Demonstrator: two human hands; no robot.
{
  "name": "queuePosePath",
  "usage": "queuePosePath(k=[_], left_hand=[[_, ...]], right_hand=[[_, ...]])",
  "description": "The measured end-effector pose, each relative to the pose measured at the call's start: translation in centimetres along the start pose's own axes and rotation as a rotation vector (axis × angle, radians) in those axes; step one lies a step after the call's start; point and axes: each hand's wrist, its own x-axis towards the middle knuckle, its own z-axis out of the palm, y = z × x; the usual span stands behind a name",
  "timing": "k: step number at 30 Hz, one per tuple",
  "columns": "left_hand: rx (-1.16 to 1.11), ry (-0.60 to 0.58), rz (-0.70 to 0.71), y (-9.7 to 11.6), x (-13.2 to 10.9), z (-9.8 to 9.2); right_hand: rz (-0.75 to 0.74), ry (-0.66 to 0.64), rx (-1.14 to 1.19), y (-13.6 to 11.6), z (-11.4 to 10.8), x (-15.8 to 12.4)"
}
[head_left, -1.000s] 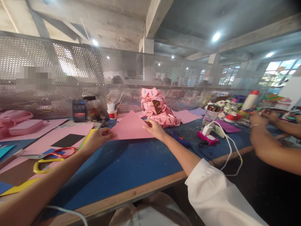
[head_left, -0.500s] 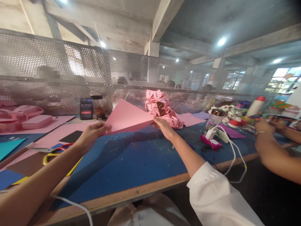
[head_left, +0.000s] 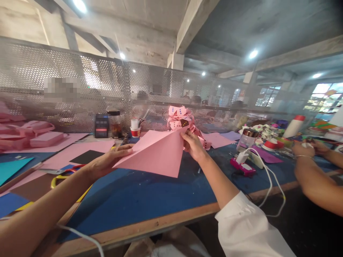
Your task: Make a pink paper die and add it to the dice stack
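Above the blue table mat (head_left: 139, 203), a pink sheet (head_left: 158, 153) is held up between my two hands, bent so that one corner points down toward me. My left hand (head_left: 114, 157) has its fingers closed on the sheet's left side. The fingers of my right hand (head_left: 193, 144) pinch its upper right corner. Just behind the sheet stands a pile of pink pieces with dots (head_left: 178, 116), partly covered by it.
Scissors (head_left: 63, 175) lie on coloured sheets at the left. Pink boxes (head_left: 48, 138), a dark jar (head_left: 116, 125) and a red-white cup (head_left: 135, 131) stand behind. A pink power strip (head_left: 242, 167) with white cables is at the right, near another person's hands (head_left: 304, 148).
The pink sheet has turned, and its lower corner now hangs down toward me. My right hand has shifted slightly right. The cup behind has come into fuller view.
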Motion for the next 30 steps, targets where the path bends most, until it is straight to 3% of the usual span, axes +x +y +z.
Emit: queuePosePath(k=[4,14,20,24,30], left_hand=[[0.059,-0.165,0.033,-0.2,0.3,0.1],[0.266,-0.214,0.059,-1.8,1.3,-1.0],[0.316,-0.241,0.144,-0.8,1.5,2.0],[0.346,-0.335,0.177,0.1,2.3,4.7],[0.270,-0.281,0.188,-1.5,3.5,6.5]], right_hand=[[0.106,-0.066,0.013,-0.7,0.6,-0.7],[0.300,-0.255,0.028,-0.1,1.7,-1.9],[0.339,-0.327,-0.043,0.1,3.0,-2.3],[0.314,-0.337,-0.125,0.0,3.3,-2.5],[0.168,-0.341,-0.269,0.5,2.8,-2.2]])
